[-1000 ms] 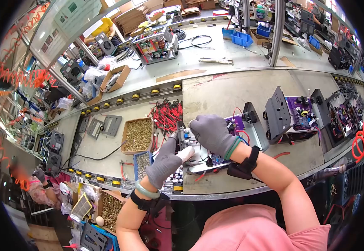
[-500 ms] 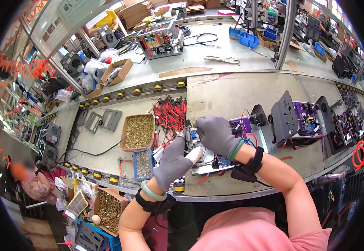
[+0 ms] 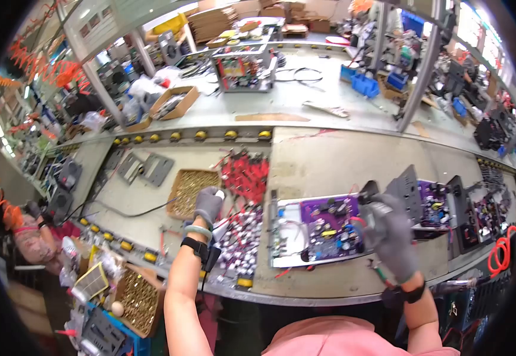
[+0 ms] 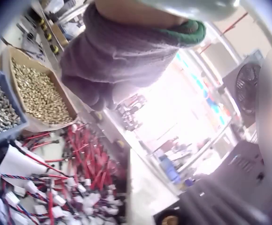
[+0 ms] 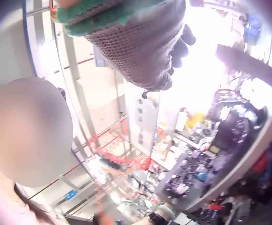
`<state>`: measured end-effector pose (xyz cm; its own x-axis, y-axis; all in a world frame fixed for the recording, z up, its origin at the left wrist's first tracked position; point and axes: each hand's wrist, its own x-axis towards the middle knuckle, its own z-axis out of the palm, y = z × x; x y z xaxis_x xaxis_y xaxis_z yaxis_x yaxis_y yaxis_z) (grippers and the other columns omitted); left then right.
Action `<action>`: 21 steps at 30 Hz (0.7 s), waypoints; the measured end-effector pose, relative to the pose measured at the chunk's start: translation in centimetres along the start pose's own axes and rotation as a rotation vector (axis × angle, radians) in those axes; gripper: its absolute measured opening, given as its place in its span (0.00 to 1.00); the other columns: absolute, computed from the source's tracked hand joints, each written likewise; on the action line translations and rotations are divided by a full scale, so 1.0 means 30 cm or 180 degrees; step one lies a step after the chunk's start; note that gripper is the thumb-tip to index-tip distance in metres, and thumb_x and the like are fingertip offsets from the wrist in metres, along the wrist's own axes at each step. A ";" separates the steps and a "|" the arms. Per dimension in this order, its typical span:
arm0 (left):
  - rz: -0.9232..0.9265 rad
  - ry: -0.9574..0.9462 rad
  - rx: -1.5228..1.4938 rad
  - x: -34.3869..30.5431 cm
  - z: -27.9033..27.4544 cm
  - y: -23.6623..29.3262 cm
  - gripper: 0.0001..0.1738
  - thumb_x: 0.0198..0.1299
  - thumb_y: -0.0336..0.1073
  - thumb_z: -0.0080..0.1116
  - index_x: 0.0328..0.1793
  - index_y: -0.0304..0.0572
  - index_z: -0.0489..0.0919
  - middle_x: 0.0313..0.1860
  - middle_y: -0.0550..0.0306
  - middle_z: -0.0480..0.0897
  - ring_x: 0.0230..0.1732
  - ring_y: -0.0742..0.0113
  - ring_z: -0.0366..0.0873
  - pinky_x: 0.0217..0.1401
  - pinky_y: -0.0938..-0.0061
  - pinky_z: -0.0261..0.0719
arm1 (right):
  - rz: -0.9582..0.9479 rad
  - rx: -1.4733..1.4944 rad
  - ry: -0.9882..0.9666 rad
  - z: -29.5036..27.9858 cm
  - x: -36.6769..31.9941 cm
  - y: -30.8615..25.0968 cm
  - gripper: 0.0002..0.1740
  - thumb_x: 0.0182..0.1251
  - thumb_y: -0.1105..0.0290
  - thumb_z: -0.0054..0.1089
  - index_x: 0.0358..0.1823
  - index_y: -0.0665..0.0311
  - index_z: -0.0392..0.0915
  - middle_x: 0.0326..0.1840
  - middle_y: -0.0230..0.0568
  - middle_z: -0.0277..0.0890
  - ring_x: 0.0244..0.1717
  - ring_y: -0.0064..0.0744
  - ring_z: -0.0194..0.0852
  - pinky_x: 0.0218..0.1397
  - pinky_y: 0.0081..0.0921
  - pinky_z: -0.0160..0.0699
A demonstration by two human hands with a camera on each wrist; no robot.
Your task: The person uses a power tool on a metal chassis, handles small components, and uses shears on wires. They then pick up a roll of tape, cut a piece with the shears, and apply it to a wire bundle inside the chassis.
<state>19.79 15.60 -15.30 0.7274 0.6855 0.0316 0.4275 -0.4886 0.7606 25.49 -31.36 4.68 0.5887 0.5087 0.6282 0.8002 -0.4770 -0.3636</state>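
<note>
My left hand point(image 3: 209, 204), in a grey glove with a white-covered fingertip, is over the right edge of a box of brass-coloured parts point(image 3: 188, 191). In the left wrist view its fingers point(image 4: 96, 93) are loosely curled, with nothing seen in them. My right hand point(image 3: 391, 234), gloved and blurred, is over the right end of a metal chassis point(image 3: 287, 261) with a purple circuit board point(image 3: 329, 222). Its fingers bend beside the chassis's dark end plate point(image 3: 368, 191); I cannot tell whether they hold anything. In the right wrist view the glove point(image 5: 140, 47) is above the background boards.
Red leads point(image 3: 245, 175) and white-plugged wires point(image 3: 240, 243) lie between the parts box and chassis. To the right are another chassis with a dark panel point(image 3: 406, 193) and several boards. Grey brackets point(image 3: 156, 169) lie at left. Behind, a metal post point(image 3: 427, 71) rises from the bench.
Both hands have left the chassis's left end. The left hand moved left to the parts box; the right hand moved right to the chassis's other end. The purple board is now uncovered.
</note>
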 end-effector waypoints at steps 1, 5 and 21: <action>0.0379 0.0079 0.0766 0.025 0.066 0.004 0.09 0.59 0.40 0.62 0.35 0.45 0.88 0.25 0.52 0.83 0.28 0.62 0.81 0.31 0.68 0.77 | -0.0223 0.0194 0.0029 0.051 -0.037 0.061 0.15 0.54 0.76 0.71 0.44 0.65 0.82 0.51 0.48 0.80 0.53 0.51 0.77 0.55 0.44 0.76; 0.0997 -0.0163 0.0398 0.107 0.408 0.273 0.17 0.66 0.44 0.56 0.27 0.43 0.79 0.25 0.55 0.80 0.26 0.62 0.76 0.27 0.61 0.71 | 0.0118 0.0144 -0.0073 0.069 -0.077 0.093 0.12 0.59 0.71 0.67 0.45 0.61 0.84 0.56 0.48 0.80 0.59 0.52 0.77 0.60 0.45 0.76; 0.3277 -0.1840 -0.0659 -0.134 1.100 1.316 0.16 0.66 0.44 0.57 0.29 0.44 0.81 0.24 0.57 0.79 0.25 0.64 0.75 0.25 0.63 0.70 | 0.0252 0.0626 0.0227 0.050 -0.088 0.060 0.08 0.53 0.73 0.64 0.35 0.56 0.86 0.53 0.42 0.82 0.60 0.50 0.74 0.61 0.42 0.77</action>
<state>51.46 -24.25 -6.81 0.8335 -0.3461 0.4307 -0.5525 -0.5331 0.6408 25.55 -32.49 1.33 0.6466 0.4199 0.6369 0.7628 -0.3609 -0.5366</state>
